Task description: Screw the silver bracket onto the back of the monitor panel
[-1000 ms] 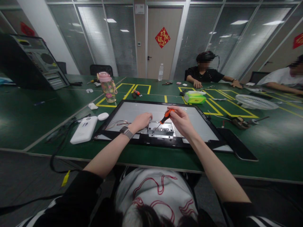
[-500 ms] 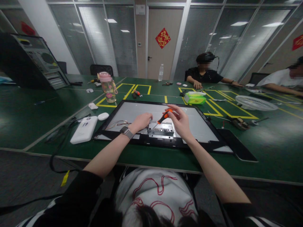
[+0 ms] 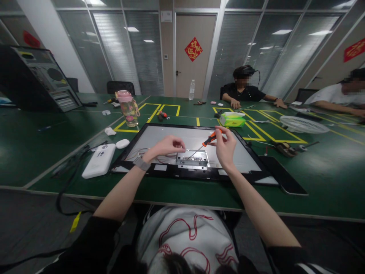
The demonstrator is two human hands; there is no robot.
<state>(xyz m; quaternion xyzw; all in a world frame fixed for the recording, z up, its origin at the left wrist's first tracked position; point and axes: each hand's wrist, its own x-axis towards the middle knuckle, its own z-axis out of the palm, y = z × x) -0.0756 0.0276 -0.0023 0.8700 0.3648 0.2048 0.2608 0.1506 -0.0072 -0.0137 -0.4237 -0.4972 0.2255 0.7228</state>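
Note:
My right hand grips an orange-and-black screwdriver by the end of its handle. The screwdriver slants down to the left, its tip over a silver metal bracket. Whether the tip touches a screw there is too small to tell. My left hand, with a watch at the wrist, hovers at the bracket's upper left; its fingers are loosely curled and apart, with nothing visible in them. The bracket sits on the back of a flat display panel with a black frame. Thin wires run out beside my left hand.
Left of the panel lie a white power bank and a white oval case. A pink-lidded bottle stands behind them. A green tissue pack and a black slab are to the right. Two people sit across the table.
My left hand has lifted off the bracket and its fingers have loosened. My right hand has shifted right, and the screwdriver now leans over more. The view has shifted slightly.

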